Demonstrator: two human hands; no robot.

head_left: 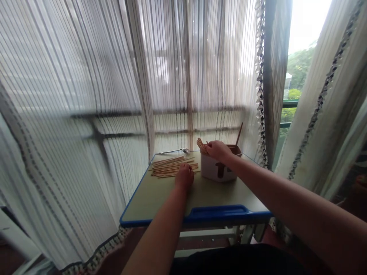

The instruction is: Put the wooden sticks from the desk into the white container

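Several wooden chopsticks (164, 167) lie side by side on the desk, roughly crosswise. My left hand (185, 175) rests over their right ends, its fingers curled down; whether a stick is between them is hidden. A white holder (209, 168) with a brown inside and a dark shape on its front stands to the right. At its left opening my right hand (218, 149) is closed on chopsticks, beside a bundle of upright chopsticks (200, 144) leaning left. The fingertips are partly hidden. One dark stick (239, 133) stands in the holder's right part.
The small desk (149, 198) has a blue edge and a blue tray strip (219, 210) at the front. A metal utensil (174, 151), perhaps a spoon, lies at the back. Sheer striped curtains (172, 76) hang right behind the desk, before a window with railings.
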